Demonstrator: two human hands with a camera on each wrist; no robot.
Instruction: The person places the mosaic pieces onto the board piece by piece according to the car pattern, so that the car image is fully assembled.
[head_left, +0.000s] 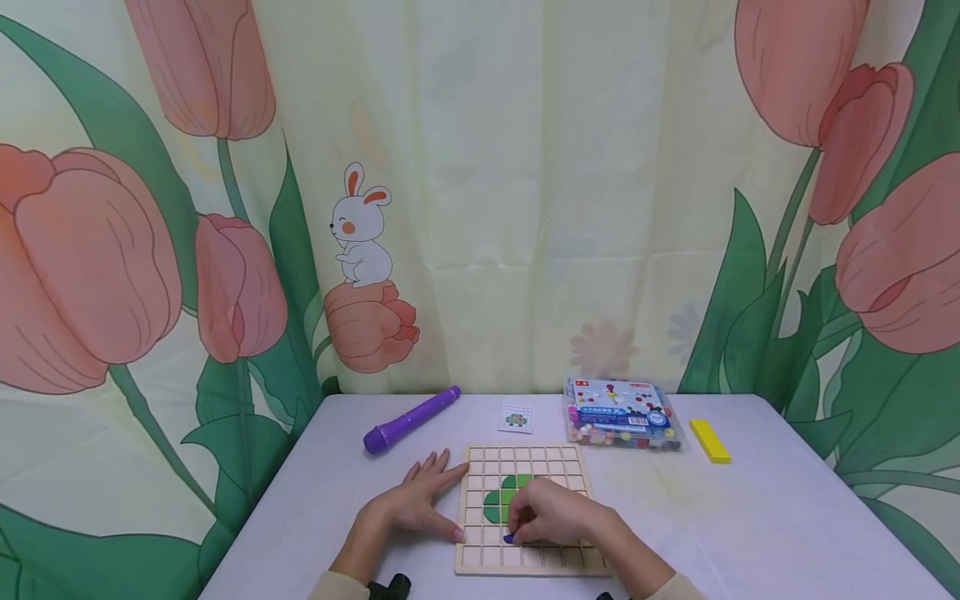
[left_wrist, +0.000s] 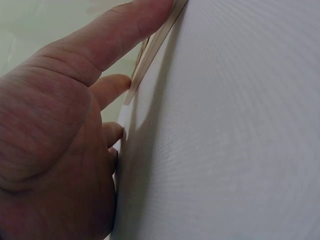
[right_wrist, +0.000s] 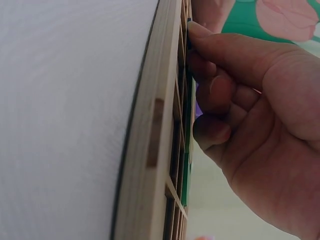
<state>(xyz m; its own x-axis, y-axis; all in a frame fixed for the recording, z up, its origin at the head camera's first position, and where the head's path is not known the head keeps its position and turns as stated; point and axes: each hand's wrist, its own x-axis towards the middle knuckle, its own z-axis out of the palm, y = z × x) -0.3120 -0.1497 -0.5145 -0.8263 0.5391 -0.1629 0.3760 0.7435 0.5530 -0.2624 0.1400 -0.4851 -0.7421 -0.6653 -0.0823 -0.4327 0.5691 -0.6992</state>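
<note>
A wooden grid board (head_left: 480,560) lies on the white table, with green pieces (head_left: 495,505) set in several of its middle cells. My right hand (head_left: 553,513) is over the board and pinches a small dark blue piece (head_left: 510,539) between thumb and fingers, low at a cell in the lower rows. In the right wrist view the thumb tip (right_wrist: 197,30) is right at the grid, the other fingers curled. My left hand (head_left: 420,498) lies at the board's left edge, fingers spread, thumb and index finger touching the frame.
A purple microphone-shaped stick (head_left: 412,419) lies at the back left. Behind the board is a small pattern card (head_left: 516,418). A clear box of colourful beads (head_left: 624,414) stands at the back right, beside a yellow block (head_left: 709,441). A tulip-print curtain (head_left: 510,208) hangs behind the table.
</note>
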